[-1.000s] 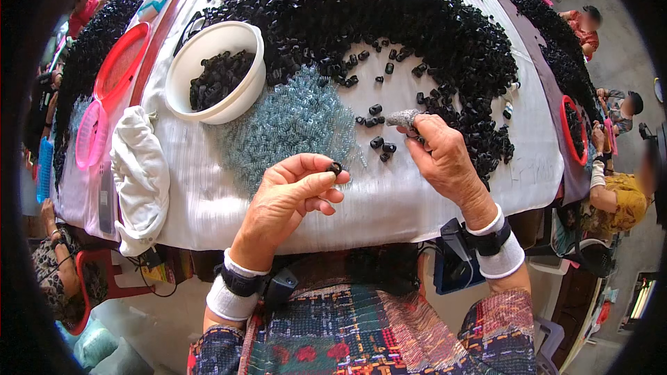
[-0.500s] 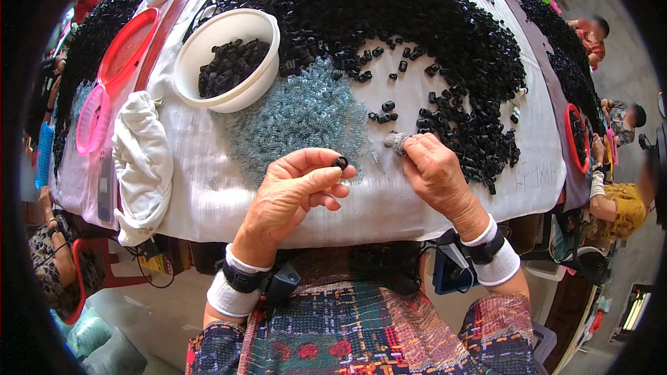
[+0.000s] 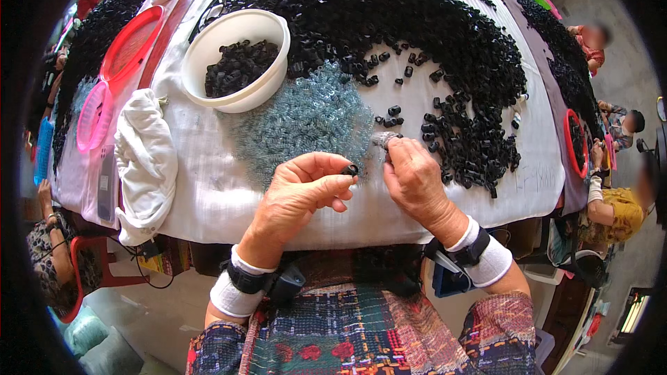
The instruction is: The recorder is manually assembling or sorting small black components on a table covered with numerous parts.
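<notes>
Between the thumb and index finger of my left hand (image 3: 295, 191) is a small black plastic cap (image 3: 351, 170), its round opening showing. My right hand (image 3: 420, 184) is just to the right, fingers curled in a pinch. A grey knitted finger cover (image 3: 384, 139) wraps one fingertip of it; whatever small piece it may hold is hidden. Just beyond my hands lies a heap of small clear bluish pieces (image 3: 306, 121), looking like springs or coils. Behind and to the right spreads a large pile of black caps (image 3: 389, 7).
A white bowl (image 3: 236, 101) partly full of black pieces stands at the left. Farther left lie a white cloth (image 3: 144, 160), a red-rimmed sieve (image 3: 132, 38) and a pink basket (image 3: 94, 114). People (image 3: 618, 208) sit at the right along the white-covered table (image 3: 222, 219).
My right hand has moved left, closer to my left hand. The black cap in my left hand has shifted slightly right and nearer to me. The whole view has moved a little.
</notes>
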`<state>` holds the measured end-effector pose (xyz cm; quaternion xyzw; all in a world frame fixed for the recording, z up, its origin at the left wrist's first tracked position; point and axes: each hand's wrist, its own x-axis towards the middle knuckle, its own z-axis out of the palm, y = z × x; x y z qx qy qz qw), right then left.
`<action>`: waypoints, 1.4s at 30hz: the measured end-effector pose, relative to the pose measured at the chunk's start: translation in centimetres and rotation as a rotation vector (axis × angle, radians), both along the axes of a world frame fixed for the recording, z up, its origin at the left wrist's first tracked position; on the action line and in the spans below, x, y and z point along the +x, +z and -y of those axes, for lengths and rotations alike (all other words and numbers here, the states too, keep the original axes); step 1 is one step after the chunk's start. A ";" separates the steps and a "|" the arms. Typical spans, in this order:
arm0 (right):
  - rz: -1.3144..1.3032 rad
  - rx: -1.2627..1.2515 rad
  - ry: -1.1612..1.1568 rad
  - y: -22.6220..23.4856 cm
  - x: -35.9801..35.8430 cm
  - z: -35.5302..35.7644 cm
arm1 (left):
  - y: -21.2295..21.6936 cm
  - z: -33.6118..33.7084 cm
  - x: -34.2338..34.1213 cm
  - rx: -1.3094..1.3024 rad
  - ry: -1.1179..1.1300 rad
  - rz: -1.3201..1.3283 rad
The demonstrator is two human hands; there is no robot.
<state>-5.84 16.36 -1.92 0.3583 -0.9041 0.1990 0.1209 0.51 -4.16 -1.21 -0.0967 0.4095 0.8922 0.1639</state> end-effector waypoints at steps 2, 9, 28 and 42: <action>0.041 -0.061 0.018 0.4 0.2 -0.3 | 0.2 -0.1 0.1 -0.068 -0.023 -0.021; 0.100 -0.318 0.225 7.0 1.3 0.7 | 1.5 -1.0 0.0 -0.224 -0.012 -0.166; 0.170 -0.394 0.180 8.0 1.2 0.4 | 2.1 -2.1 0.0 -0.147 0.008 -0.173; 0.140 -0.150 -0.028 3.4 -1.2 -3.3 | 0.9 -1.2 0.0 0.118 0.010 -0.103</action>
